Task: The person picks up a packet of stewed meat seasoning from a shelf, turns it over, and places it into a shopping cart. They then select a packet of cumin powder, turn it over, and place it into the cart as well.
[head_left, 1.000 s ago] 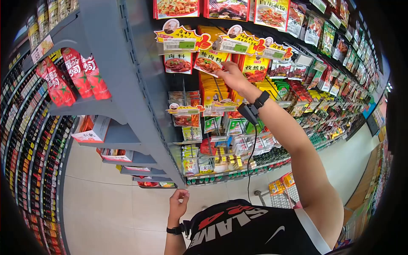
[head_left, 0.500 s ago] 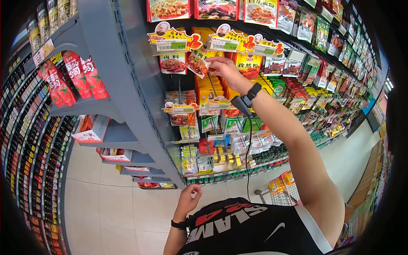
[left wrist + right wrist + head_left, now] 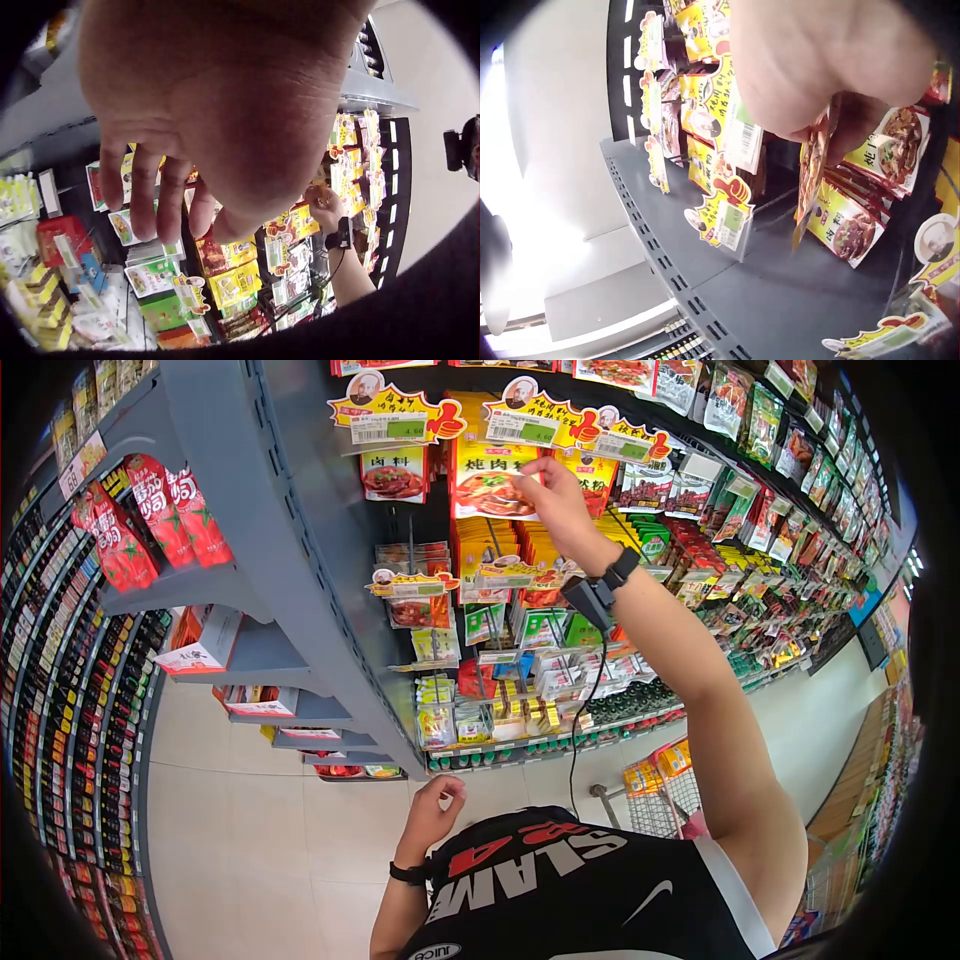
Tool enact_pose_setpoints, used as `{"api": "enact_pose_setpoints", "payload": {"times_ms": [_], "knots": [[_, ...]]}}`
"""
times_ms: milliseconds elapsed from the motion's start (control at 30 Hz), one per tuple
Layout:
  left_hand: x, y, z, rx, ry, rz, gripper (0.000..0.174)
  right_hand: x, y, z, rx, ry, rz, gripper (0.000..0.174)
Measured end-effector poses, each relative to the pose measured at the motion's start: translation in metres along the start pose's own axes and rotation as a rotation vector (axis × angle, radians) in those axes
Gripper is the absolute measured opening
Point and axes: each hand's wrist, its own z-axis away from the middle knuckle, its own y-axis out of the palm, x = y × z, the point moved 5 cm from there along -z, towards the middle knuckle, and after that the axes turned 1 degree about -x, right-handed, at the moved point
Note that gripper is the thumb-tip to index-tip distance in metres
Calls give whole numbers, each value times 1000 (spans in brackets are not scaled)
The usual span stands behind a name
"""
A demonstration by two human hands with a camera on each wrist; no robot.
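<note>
At the rack, my right hand (image 3: 562,510) pinches the right edge of a yellow seasoning packet (image 3: 488,488) with a stewed-meat picture on it. In the right wrist view this packet (image 3: 810,176) shows nearly edge-on, held between thumb and fingers of the right hand (image 3: 825,60). Just left of it hangs a braising-spice packet (image 3: 395,475); a yellow-and-red packet (image 3: 592,478) is partly behind the hand. My left hand (image 3: 432,810) hangs low before my body, fingers loosely curled, holding nothing. It fills the top of the left wrist view (image 3: 217,112).
Price tags (image 3: 400,428) jut out above the packets. A grey shelf upright (image 3: 290,560) stands at the left, with red tomato-sauce pouches (image 3: 165,510) on its side shelf. Lower hooks hold more packets (image 3: 485,545). A wire cart (image 3: 655,805) stands below the right arm.
The packet in my right hand was tilted and now faces me squarely, larger in view. The rack has shifted up and left in the head view. The left hand stays low.
</note>
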Motion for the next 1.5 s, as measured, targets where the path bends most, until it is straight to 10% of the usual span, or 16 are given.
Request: {"api": "enact_pose_setpoints", "payload": {"times_ms": [700,1067,1167,1300,1500], "knots": [[-12,13,-22,90,47,5,16,28,-25,144,83,234,-264,18],[-49,2,-29,-7,111,380,37,-35,44,291,706,81,20,24],[-57,5,-30,50,61,479,45,-70,55,320,739,488,-307,29],[-36,19,-27,82,-54,657,51,-65,52,319,691,48,32,34],[-34,30,-24,56,-24,816,85,-63,43,325,655,-17,120,29]]}}
